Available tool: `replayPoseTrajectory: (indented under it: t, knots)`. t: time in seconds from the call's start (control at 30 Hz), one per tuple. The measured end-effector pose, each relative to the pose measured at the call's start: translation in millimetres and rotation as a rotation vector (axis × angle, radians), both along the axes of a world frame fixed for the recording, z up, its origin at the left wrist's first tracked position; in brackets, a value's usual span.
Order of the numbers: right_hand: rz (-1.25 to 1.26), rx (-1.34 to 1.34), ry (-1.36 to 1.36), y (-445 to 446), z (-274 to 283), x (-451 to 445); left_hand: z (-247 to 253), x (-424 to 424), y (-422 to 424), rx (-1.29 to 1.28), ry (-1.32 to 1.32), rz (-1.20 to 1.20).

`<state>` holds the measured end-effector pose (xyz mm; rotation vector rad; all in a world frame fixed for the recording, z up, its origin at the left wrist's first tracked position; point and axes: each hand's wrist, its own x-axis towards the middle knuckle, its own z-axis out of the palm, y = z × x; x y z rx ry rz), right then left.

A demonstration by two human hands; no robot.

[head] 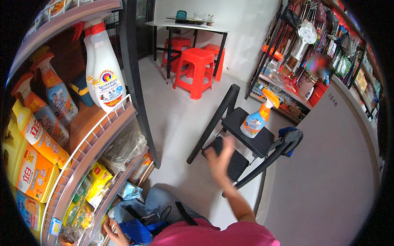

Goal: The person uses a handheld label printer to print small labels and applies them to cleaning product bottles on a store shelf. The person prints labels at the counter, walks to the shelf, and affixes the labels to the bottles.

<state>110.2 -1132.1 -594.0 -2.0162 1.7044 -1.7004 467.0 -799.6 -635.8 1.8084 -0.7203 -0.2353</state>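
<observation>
My right hand (pixel 221 156), slightly blurred, reaches forward in front of a black step stool (pixel 229 123) with its fingers spread and nothing in them. On the stool's top step stands a spray bottle (pixel 254 121) with an orange trigger head and a blue and orange label, a little beyond the hand and not touched. Low at the left, my left hand (pixel 114 232) is beside the lower shelf edge, near a blue object (pixel 137 232); whether it holds anything is unclear. White Chanteclair spray bottles (pixel 106 67) stand on the wire-edged shelf (pixel 89 135) at the left.
Yellow and orange detergent bottles (pixel 37 172) and more spray bottles (pixel 58 89) fill the left shelf. Bagged goods (pixel 95 184) lie below. Red plastic stools (pixel 195 69) stand by a table (pixel 187 26). A grey panel (pixel 320 166) rises at the right, before a stocked rack (pixel 286 83).
</observation>
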Motion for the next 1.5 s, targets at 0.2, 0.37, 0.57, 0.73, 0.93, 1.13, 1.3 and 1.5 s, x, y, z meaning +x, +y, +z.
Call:
replayPoseTrajectory:
  t: [0.2, 0.37, 0.57, 0.73, 0.93, 1.13, 1.3, 1.5]
  knots:
    - [-0.245, -0.049, -0.268, -111.2, 33.4, -202.0, -1.4, 5.8, -8.1, -0.011, -0.058, 0.014]
    - [0.138, 0.141, -0.510, -115.6, 23.7, -245.0, 25.0, -0.1, -26.5, 0.008, -0.145, 0.072]
    - [0.606, 0.153, -0.486, -48.6, 109.7, -42.0, 89.1, 13.3, -26.9, 0.024, -0.321, 0.039]
    - [1.274, 0.045, -0.478, -25.3, 214.1, 150.7, 136.1, -4.8, -44.9, -0.015, -0.482, -0.001]
    - [1.536, 0.145, -0.302, -57.7, 262.1, 305.5, 112.1, -15.5, 0.3, 0.029, -0.404, 0.128]
    - [1.616, 0.360, -0.258, -74.3, 255.4, 360.9, 33.9, -22.7, 72.5, 0.131, -0.084, 0.405]
    - [1.666, 0.471, -0.240, -83.3, 259.1, 382.2, 32.4, -21.0, 65.8, 0.140, -0.068, 0.369]
    - [1.562, 0.369, -0.170, -86.5, 256.8, 383.6, 41.6, -13.7, 46.8, 0.173, -0.098, 0.242]
